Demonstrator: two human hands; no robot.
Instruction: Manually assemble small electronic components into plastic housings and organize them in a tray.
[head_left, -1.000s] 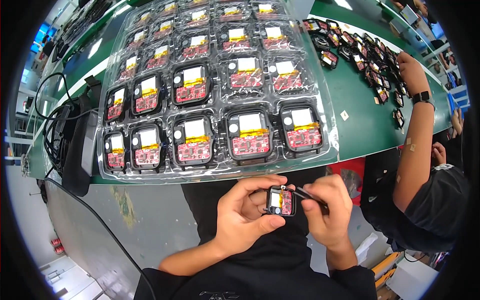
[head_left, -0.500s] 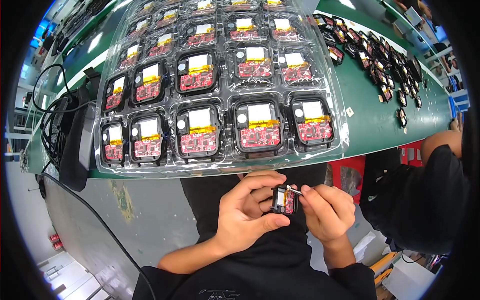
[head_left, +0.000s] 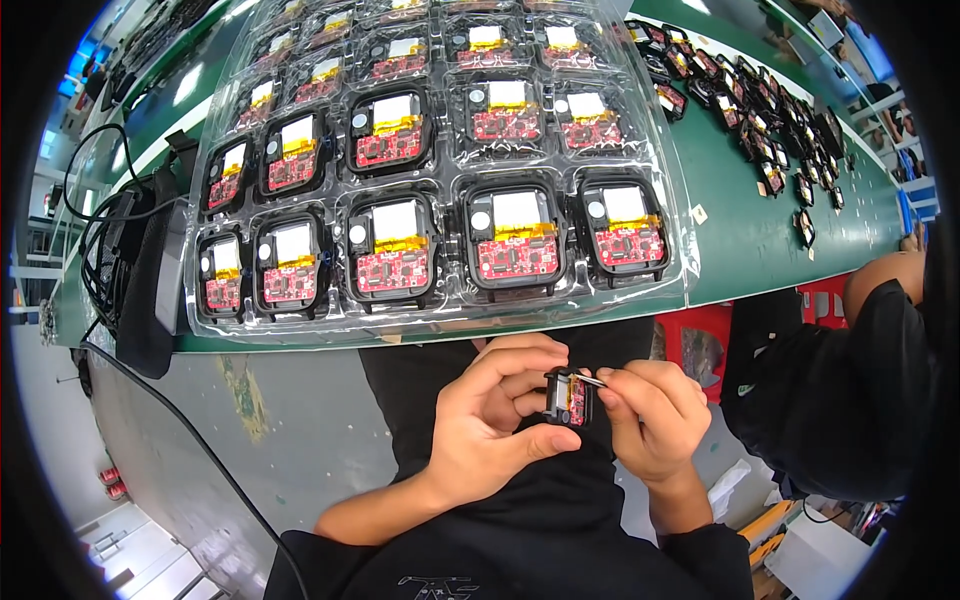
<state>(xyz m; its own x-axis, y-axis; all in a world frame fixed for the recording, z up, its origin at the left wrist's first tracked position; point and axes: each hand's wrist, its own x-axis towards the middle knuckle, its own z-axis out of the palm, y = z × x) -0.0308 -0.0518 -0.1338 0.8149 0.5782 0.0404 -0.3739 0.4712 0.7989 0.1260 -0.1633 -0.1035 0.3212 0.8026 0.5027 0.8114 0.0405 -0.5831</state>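
Above my lap, my left hand (head_left: pixel 485 425) is closed round the edges of a small black watch-like case (head_left: pixel 553 408), fingers behind it and thumb at its lower corner. The case is tilted; a red circuit board (head_left: pixel 577 401) and a pale block show in its open side. My right hand (head_left: pixel 660 412) pinches slim silver tweezers (head_left: pixel 592 381), whose tip is at the upper edge of the case, by the board. The tip is too small to tell whether it grips anything. Beyond my hands, a clear plastic tray (head_left: pixel 430 325) holds rows of similar cases with red boards and yellow tape.
The tray lies on a green table (head_left: pixel 745 265). Many loose cases (head_left: pixel 770 130) are heaped at the far right. A black cable (head_left: pixel 190 430) hangs off the left edge beside a dark device (head_left: pixel 150 290). Another person's dark sleeve (head_left: pixel 830 400) is close on my right.
The case has turned slightly in my left hand. The tweezers lie at a slightly different angle, with my right fingers a little higher. The tray sits slightly higher in view.
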